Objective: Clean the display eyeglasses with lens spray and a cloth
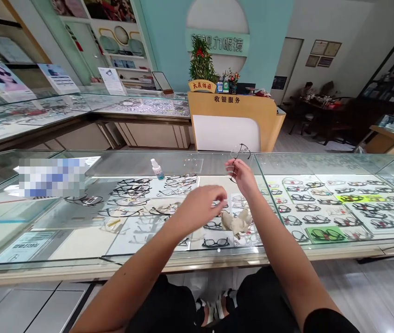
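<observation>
My right hand (241, 175) is raised over the glass counter, its fingers closed on a pair of thin dark-framed eyeglasses (241, 151). The lenses point up and away from me, and one temple hangs down by the fingers. Lower and to the left, my left hand (205, 203) hovers with bent fingers, thumb apart from them, and nothing visible in it. A crumpled beige cloth (236, 222) lies on the glass between my forearms. Further left stands a small white spray bottle (157, 169) with a blue base.
Several eyeglasses (132, 187) lie on the counter left of my hands. More frames (309, 208) fill the display to the right. Papers (54, 178) lie at the left. The counter's front edge (217, 261) runs before my legs; a cashier desk (231, 115) stands beyond.
</observation>
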Available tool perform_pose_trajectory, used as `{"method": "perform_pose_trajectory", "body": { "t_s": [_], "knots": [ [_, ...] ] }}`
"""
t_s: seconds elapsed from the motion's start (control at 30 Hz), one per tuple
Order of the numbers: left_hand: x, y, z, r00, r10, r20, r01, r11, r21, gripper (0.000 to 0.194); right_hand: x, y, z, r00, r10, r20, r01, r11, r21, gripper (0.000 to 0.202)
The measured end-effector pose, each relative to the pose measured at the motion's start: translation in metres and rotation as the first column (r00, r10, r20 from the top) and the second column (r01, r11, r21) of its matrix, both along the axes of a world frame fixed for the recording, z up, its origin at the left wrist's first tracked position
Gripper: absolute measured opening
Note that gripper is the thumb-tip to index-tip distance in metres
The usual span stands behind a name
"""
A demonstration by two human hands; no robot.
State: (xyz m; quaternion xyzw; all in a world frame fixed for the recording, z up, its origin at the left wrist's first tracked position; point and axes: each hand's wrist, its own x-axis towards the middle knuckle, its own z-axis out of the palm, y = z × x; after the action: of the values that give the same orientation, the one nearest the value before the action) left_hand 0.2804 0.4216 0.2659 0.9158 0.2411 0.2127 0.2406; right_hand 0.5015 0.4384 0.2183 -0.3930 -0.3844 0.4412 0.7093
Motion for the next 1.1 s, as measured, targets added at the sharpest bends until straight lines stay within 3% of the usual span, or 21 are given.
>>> {"method": "perform_pose_trajectory", "body": {
  "t_s": [0.1, 0.2, 0.33, 0.43, 0.53, 0.67, 0.77, 0.83, 0.9, 1.0, 1.1],
  "knots": [
    [0.02, -0.027, -0.019, 0.962, -0.201, -0.186, 0.207, 0.978, 0.016, 0.015, 0.003, 0.002, -0.001, 1.0, 0.0, -0.018, 0.0, 1.0, 0.003, 0.028],
    [0.032, -0.037, -0.035, 0.891, -0.298, -0.344, 0.34, 0.938, 0.067, 0.027, 0.003, 0.003, -0.001, 0.999, 0.002, -0.037, -0.002, 1.0, -0.001, 0.028],
    [0.039, -0.036, -0.048, 0.86, -0.235, -0.453, 0.335, 0.93, 0.153, 0.013, 0.002, 0.002, 0.0, 1.0, -0.009, -0.022, 0.009, 1.0, -0.024, 0.029],
    [0.039, -0.031, -0.053, 0.863, -0.186, -0.469, 0.294, 0.941, 0.169, 0.022, 0.002, 0.002, 0.001, 0.999, -0.003, -0.044, 0.002, 1.0, -0.019, 0.026],
    [0.036, -0.026, -0.055, 0.877, -0.166, -0.45, 0.26, 0.953, 0.155, 0.016, 0.002, 0.002, 0.001, 0.998, 0.008, -0.069, -0.008, 1.0, -0.001, 0.024],
    [0.032, -0.02, -0.049, 0.889, -0.208, -0.407, 0.245, 0.969, 0.04, 0.005, 0.002, 0.002, 0.0, 0.997, 0.011, -0.073, -0.01, 1.0, 0.014, 0.023],
    [0.027, -0.007, -0.038, 0.905, -0.258, -0.339, 0.21, 0.963, -0.171, 0.019, 0.003, 0.002, 0.0, 0.998, 0.005, -0.068, -0.004, 1.0, 0.017, 0.023],
    [0.022, 0.008, -0.029, 0.935, -0.265, -0.234, 0.172, 0.919, -0.356, 0.029, 0.003, 0.001, 0.001, 0.997, 0.0, -0.071, 0.001, 1.0, 0.015, 0.023],
    [0.015, 0.026, -0.02, 0.966, -0.242, -0.088, 0.162, 0.835, -0.526, 0.038, 0.004, 0.001, 0.001, 0.998, -0.006, -0.069, 0.007, 1.0, 0.012, 0.023],
    [0.006, 0.056, -0.013, 0.988, -0.067, 0.139, 0.143, 0.734, -0.664, 0.047, 0.005, 0.001, 0.002, 0.998, -0.014, -0.061, 0.015, 1.0, 0.009, 0.025],
    [0.002, 0.082, -0.014, 0.931, 0.183, 0.317, 0.103, 0.7, -0.706, 0.051, 0.005, 0.001, 0.001, 0.999, -0.026, -0.048, 0.026, 1.0, 0.003, 0.027]
  ]
}}
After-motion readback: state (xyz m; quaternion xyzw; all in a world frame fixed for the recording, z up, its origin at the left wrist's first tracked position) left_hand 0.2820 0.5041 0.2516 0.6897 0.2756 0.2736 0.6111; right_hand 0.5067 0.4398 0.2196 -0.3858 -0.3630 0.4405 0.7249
